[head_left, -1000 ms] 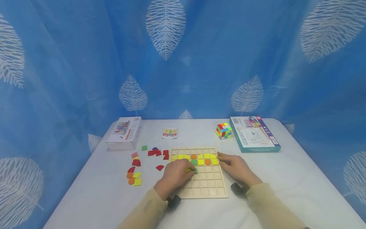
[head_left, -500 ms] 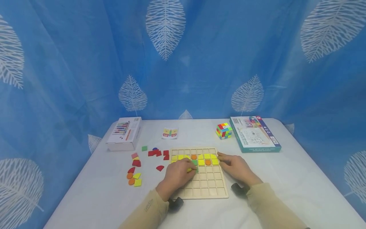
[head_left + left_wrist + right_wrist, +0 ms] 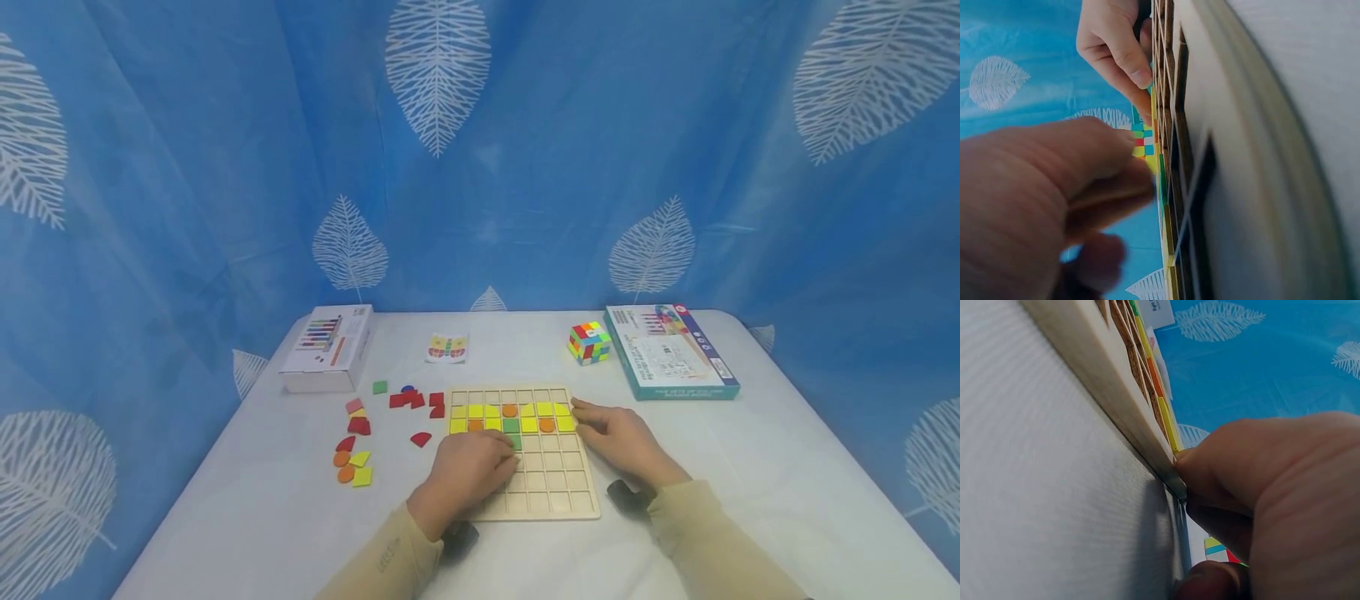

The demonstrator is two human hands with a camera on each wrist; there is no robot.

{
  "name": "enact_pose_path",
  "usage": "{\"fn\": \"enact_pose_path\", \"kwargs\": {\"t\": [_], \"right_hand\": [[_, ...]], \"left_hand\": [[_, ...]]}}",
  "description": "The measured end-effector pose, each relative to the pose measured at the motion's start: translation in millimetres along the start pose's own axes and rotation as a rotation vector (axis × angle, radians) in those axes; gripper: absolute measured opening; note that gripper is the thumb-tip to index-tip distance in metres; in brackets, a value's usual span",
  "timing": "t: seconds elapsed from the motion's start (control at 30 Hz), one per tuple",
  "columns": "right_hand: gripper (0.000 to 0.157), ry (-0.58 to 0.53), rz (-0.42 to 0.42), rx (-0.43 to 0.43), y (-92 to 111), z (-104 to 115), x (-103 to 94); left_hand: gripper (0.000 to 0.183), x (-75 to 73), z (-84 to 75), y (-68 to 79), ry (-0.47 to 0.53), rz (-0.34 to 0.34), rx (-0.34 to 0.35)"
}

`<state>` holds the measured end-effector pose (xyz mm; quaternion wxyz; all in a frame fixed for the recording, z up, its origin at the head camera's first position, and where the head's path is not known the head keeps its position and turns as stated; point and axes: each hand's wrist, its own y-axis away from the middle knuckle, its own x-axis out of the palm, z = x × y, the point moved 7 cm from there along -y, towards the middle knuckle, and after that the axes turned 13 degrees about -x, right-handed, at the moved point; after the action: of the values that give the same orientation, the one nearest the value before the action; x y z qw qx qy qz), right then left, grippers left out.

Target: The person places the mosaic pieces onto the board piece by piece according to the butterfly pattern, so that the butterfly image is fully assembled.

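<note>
Two bare hands: both were at one flat, pale wooden grid board (image 3: 557, 481), the left hand (image 3: 467, 467) over its left half, the right hand (image 3: 618, 433) at its right edge.
Left fingers: bent, low over the cells just beside the lower of two flat green square pieces (image 3: 513, 442); whether they had hold of anything could not be told, as the hand hid its own tips from above.
Right fingers: fairly straight, touching the board's edge near its far corner, with no loose piece seen in them; they probably served to keep the board from sliding.
Board: lay flat on the white cloth-covered table (image 3: 262, 517) between the forearms, likely so that both hands could reach it.
Filled cells: the green squares ran down the middle column, with flat yellow pieces (image 3: 528, 425) to either side and flat orange discs (image 3: 510, 411) among them; the recesses presumably stopped them shifting.
Loose pieces: flat red pieces (image 3: 437, 399) and other colours lay left of the board, seemingly handy for the left hand.
Card: a small white card with a coloured pattern (image 3: 447, 348) lay beyond the board, perhaps so the arms would not cover it.
Far side: a multicoloured puzzle cube (image 3: 588, 343) sat beside a teal-edged flat box (image 3: 671, 354), apparently out of the way.
</note>
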<state>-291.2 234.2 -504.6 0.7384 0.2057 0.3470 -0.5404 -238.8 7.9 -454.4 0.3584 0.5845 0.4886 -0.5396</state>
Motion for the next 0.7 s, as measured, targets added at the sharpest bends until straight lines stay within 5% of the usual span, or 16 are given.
{"fn": "enact_pose_path", "kwargs": {"t": [0.13,0.27,0.5,0.7], "right_hand": [[0.048,0.009,-0.002,-0.007,0.0,0.6,0.2],[0.047,-0.007,-0.006,-0.02,-0.1,3.7,0.3],[0.047,-0.005,-0.007,-0.017,-1.0,3.2,1.0],[0.048,-0.001,-0.002,-0.008,-1.0,-0.9,-1.1]], "left_hand": [[0.023,-10.0,3.4,1.4,0.052,-0.056,-0.018],[0.023,-22.2,25.8,3.5,0.142,-0.057,-0.099],[0.03,-43.7,111.0,15.0,0.239,-0.062,-0.373],[0.034,-53.7,187.0,42.7,0.297,-0.022,-0.609]]}}
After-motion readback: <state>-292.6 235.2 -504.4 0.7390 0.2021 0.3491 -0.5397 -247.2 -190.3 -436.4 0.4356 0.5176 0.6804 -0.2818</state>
